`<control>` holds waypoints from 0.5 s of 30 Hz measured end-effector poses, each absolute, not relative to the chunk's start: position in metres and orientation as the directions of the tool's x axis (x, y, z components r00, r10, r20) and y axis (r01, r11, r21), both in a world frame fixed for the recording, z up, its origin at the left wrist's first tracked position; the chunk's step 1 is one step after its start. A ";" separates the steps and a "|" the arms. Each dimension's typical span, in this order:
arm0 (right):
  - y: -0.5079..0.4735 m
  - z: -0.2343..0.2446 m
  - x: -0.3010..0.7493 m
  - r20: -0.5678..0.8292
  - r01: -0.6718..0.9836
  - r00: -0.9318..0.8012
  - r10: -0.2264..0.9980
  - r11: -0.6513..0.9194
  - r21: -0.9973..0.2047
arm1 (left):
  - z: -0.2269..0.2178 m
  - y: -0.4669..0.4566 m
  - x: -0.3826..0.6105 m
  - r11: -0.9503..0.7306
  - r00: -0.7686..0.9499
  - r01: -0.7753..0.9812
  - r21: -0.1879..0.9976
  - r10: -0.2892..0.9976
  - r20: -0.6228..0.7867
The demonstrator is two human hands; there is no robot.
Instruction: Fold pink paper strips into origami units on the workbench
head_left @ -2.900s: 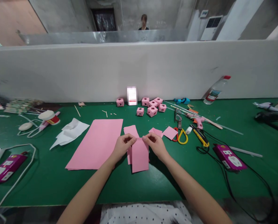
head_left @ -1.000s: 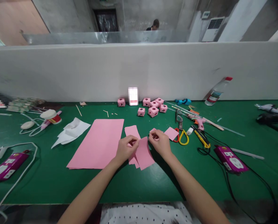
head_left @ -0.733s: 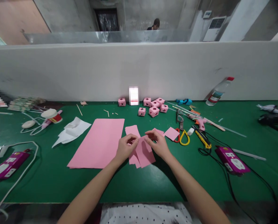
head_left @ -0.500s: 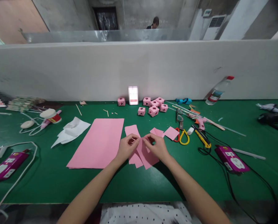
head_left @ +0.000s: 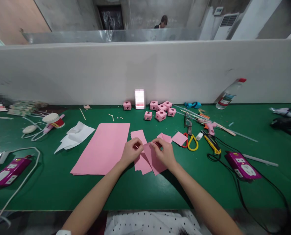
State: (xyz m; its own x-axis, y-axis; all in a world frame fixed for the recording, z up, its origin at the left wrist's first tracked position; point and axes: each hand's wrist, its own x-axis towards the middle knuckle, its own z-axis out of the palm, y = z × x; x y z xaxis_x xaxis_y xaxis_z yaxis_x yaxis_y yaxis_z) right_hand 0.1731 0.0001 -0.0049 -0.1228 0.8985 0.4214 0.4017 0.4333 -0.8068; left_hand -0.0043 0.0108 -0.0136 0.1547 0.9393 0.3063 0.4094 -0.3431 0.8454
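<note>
A piece of pink paper (head_left: 155, 162) hangs between my hands, just above the table. My right hand (head_left: 165, 152) pinches its upper edge between thumb and fingers. At the sheet's upper left corner, the thumb and fingertips of my left hand (head_left: 131, 151) are closed in a pinch. Beneath it lie loose pink paper strips (head_left: 142, 163). Left of my left hand is a stack of large pink sheets (head_left: 106, 147). Beyond my right hand lie a folded pink piece (head_left: 164, 137) and a small pink square (head_left: 179, 139), which overlaps the red-and-yellow-handled scissors (head_left: 192, 143).
Several pink folded paper cubes (head_left: 160, 115) sit near a phone (head_left: 140, 99) against the white partition (head_left: 86, 75). A glue gun (head_left: 210, 127), utility knife (head_left: 212, 145), bottle (head_left: 227, 97) and purple power strip (head_left: 243, 165) are right. Crumpled white paper (head_left: 75, 135) and a cup (head_left: 53, 120) are left.
My left hand has shifted slightly left, and the fingertips of both hands are a little farther apart. The held pink paper now shows more of its upper edge between them.
</note>
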 end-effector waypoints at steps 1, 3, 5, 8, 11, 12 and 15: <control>0.001 -0.004 0.175 0.423 0.405 -0.114 0.899 0.431 -0.807 | -0.014 0.011 -0.005 -0.353 0.156 0.420 0.836 0.936 0.317; 0.003 -0.003 0.178 0.428 0.413 -0.102 0.898 0.430 -0.803 | -0.016 0.012 -0.007 -0.389 0.168 0.464 0.796 0.921 0.352; 0.006 -0.002 0.183 0.433 0.423 -0.062 0.899 0.417 -0.804 | -0.018 0.012 -0.008 -0.411 0.167 0.513 0.754 0.909 0.382; 0.010 -0.003 0.188 0.425 0.435 0.038 0.904 0.368 -0.821 | -0.018 0.012 -0.009 -0.380 0.112 0.511 0.771 0.919 0.379; 0.011 -0.005 0.186 0.389 0.395 0.039 0.920 0.343 -0.852 | -0.015 0.012 -0.008 -0.339 0.093 0.419 0.843 0.939 0.331; 0.010 -0.006 0.185 0.373 0.365 0.017 0.928 0.342 -0.866 | -0.014 0.011 -0.007 -0.332 0.108 0.391 0.859 0.943 0.315; 0.008 -0.009 0.179 0.338 0.290 -0.028 0.941 0.332 -0.898 | -0.012 0.009 -0.004 -0.313 0.130 0.341 0.887 0.950 0.285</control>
State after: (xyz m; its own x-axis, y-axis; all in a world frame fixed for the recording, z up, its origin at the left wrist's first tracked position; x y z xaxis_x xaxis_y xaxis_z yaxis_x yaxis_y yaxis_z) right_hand 0.1793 0.0082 -0.0091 -0.0281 0.9406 0.3384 0.2896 0.3317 -0.8978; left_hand -0.0044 0.0093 -0.0115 0.1304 0.9497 0.2847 0.3410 -0.3126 0.8865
